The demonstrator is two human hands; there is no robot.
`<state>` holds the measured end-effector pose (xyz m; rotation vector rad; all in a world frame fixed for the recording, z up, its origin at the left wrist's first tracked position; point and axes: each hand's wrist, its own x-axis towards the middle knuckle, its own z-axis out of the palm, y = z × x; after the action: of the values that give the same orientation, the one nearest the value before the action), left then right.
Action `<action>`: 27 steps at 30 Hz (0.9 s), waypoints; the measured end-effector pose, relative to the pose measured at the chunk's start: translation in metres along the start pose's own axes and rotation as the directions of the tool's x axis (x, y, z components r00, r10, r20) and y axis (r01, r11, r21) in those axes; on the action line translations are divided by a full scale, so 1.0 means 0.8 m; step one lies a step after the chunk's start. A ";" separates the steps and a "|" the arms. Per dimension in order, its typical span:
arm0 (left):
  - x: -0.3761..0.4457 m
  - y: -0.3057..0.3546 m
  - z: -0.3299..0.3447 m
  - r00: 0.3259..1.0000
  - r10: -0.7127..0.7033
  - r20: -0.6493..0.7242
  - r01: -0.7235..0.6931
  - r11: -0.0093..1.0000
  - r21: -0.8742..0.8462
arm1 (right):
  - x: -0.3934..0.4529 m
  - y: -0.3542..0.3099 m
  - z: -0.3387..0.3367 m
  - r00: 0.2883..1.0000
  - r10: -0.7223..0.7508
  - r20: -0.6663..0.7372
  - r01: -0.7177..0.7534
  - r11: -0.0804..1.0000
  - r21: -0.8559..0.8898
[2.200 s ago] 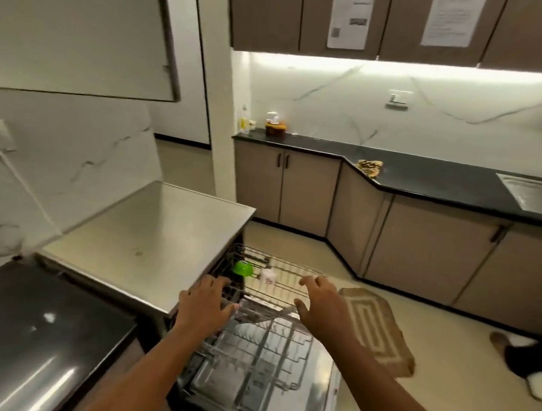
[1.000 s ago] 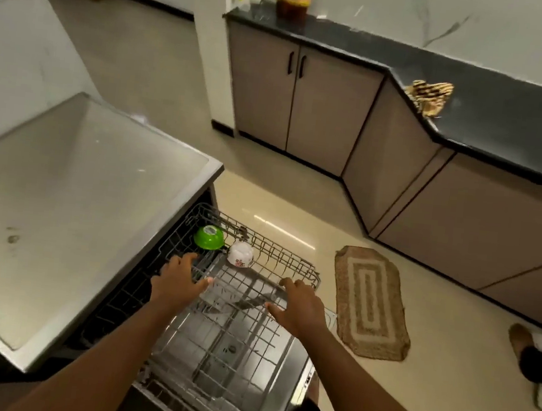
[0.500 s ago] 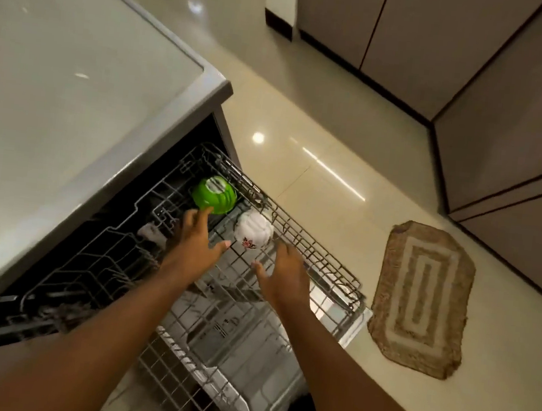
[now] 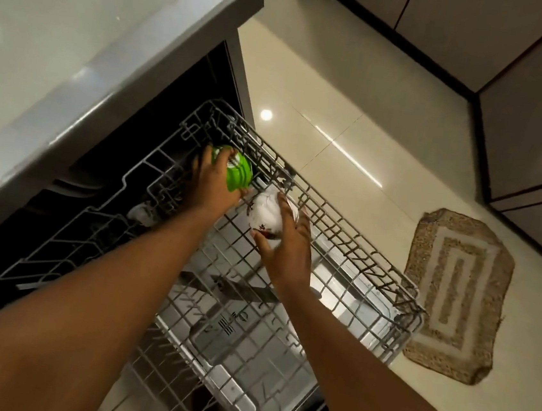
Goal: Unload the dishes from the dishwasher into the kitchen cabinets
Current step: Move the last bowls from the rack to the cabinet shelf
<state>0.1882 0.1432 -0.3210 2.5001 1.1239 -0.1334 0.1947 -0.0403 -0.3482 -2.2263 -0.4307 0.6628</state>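
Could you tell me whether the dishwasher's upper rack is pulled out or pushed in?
Pulled out: the upper rack extends past the dishwasher's front, over the open door.

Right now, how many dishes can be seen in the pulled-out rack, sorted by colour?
Green bowl, held by the left hand: 1
White bowl with a red pattern, held by the right hand: 1
Total: 2 dishes in the wire rack
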 end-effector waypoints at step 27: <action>-0.339 0.015 -0.054 0.984 -0.049 -0.171 -0.030 0.901 -0.433 | -0.145 0.040 -0.173 0.920 -0.392 0.006 0.391 0.918 0.065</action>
<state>0.0116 -0.0364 -0.2111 2.1337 1.0922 0.3149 0.1847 -0.1980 -0.2550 -1.9926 -0.8274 0.4740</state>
